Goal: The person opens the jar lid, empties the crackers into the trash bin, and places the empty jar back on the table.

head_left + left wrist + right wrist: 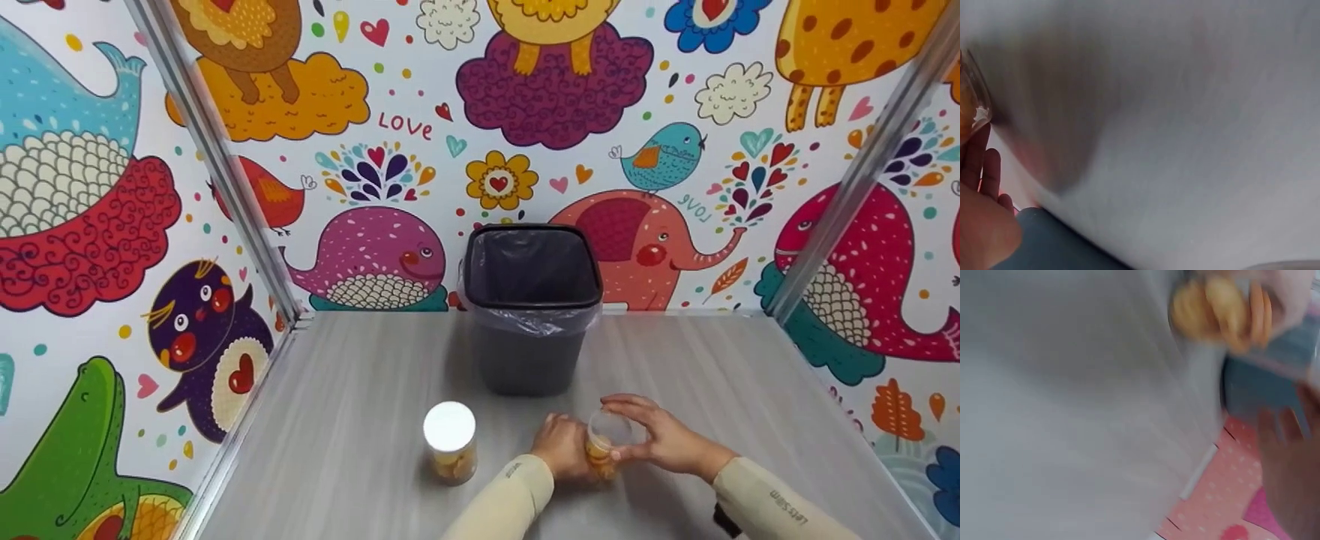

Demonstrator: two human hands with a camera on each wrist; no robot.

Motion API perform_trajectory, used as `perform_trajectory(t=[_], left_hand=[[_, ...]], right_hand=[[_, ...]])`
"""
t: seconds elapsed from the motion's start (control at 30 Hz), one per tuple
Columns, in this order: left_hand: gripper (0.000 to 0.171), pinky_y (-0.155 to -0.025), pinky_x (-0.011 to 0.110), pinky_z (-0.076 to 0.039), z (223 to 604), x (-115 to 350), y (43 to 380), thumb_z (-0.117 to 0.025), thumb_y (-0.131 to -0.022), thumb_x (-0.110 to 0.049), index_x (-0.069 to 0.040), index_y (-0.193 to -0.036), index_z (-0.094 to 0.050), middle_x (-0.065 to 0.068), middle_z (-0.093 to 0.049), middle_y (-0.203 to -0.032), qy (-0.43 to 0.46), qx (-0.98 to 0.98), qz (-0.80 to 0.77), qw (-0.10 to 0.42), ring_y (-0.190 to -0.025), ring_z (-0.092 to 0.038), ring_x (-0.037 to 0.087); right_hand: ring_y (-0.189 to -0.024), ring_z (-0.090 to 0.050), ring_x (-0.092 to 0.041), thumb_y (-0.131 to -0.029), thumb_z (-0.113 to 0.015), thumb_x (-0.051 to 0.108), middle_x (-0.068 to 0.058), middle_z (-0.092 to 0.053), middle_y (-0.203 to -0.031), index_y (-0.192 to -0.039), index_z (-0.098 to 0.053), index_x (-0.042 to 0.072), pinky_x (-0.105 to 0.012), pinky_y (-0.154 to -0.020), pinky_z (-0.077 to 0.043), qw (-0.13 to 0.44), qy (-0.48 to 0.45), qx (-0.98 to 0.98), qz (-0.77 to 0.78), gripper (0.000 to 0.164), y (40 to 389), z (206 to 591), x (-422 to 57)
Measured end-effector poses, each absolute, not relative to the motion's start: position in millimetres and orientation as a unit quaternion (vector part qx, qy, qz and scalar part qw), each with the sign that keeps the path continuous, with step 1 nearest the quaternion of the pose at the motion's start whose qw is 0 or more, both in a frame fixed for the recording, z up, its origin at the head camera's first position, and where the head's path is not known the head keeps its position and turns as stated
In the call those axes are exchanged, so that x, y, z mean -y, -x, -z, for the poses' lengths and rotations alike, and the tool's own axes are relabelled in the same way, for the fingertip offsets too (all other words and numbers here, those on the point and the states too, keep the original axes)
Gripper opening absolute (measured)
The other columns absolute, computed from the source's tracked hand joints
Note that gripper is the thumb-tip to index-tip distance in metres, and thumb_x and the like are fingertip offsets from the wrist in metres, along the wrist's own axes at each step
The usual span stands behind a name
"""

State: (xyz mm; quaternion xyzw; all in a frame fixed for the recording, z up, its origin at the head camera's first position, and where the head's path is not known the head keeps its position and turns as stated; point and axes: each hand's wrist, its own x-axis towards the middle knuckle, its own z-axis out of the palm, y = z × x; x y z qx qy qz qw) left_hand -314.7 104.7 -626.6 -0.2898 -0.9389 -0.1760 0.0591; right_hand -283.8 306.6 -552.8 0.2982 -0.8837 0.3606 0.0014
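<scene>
A clear plastic jar [600, 455] with yellow-orange pieces in its lower part stands tilted in front of the bin. My left hand [561, 448] grips its lower left side. On the right, my right hand [664, 439] holds the jar's round translucent top between thumb and fingers. Whether that top is a clear lid or an open mouth, I cannot tell. In the left wrist view, part of the left hand [982, 225] shows beside the jar's edge [979, 95]. Blurred yellow pieces [1213, 312] appear above the right hand [1292, 467] in the right wrist view.
A second clear jar [454, 463] with a white lid [449, 426] and similar contents stands upright left of my hands. Behind them is a dark grey bin [529, 360] lined with a clear bag. Patterned walls [405, 169] enclose the grey tabletop [345, 420].
</scene>
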Motion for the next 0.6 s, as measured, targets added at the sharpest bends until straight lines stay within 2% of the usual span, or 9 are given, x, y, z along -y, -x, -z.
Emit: perform_trajectory(t=[0.13,0.2,0.3,0.4,0.6], left_hand=[[0.046,-0.084,0.024,-0.040,628,-106,314,-0.089,-0.050,-0.059,-0.025,-0.073,-0.068,-0.019,-0.052,-0.065,0.279,0.942,0.178,0.050,-0.073,-0.053,0.006],[0.045,-0.083,0.024,-0.040,629,-107,311,-0.088,-0.052,-0.060,-0.025,-0.073,-0.067,-0.020,-0.052,-0.064,0.279,0.942,0.179,0.051,-0.071,-0.053,0.006],[0.044,-0.082,0.026,-0.040,627,-106,310,-0.084,-0.056,-0.062,-0.025,-0.072,-0.065,-0.019,-0.052,-0.063,0.279,0.942,0.179,0.054,-0.071,-0.052,0.007],[0.045,-0.082,0.026,-0.039,624,-102,310,-0.085,-0.056,-0.060,-0.025,-0.072,-0.064,-0.018,-0.051,-0.064,0.273,0.944,0.178,0.054,-0.071,-0.052,0.008],[0.044,-0.083,0.027,-0.041,623,-104,306,-0.090,-0.052,-0.054,-0.024,-0.072,-0.064,-0.016,-0.055,-0.068,0.278,0.947,0.152,0.060,-0.074,-0.054,0.009]], right_hand=[[-0.133,-0.041,-0.041,-0.082,-0.080,0.039,-0.015,-0.045,-0.147,-0.135,-0.060,0.014,-0.064,-0.102,-0.034,-0.063,-0.307,0.884,-0.348,0.062,292,541,-312],[-0.132,-0.041,-0.043,-0.082,-0.081,0.038,-0.017,-0.044,-0.146,-0.136,-0.059,0.012,-0.066,-0.100,-0.035,-0.060,-0.295,0.885,-0.356,0.064,287,542,-312],[-0.130,-0.044,-0.041,-0.082,-0.082,0.034,-0.018,-0.046,-0.143,-0.135,-0.057,0.011,-0.064,-0.095,-0.041,-0.024,-0.259,0.884,-0.389,0.063,277,550,-307],[-0.127,-0.048,-0.037,-0.080,-0.085,0.031,-0.017,-0.049,-0.140,-0.134,-0.055,0.008,-0.059,-0.090,-0.047,0.035,-0.211,0.884,-0.416,0.065,266,559,-296],[-0.122,-0.052,-0.031,-0.072,-0.090,0.032,-0.013,-0.053,-0.135,-0.127,-0.057,0.002,-0.053,-0.088,-0.050,0.137,-0.109,0.891,-0.419,0.071,250,579,-274]])
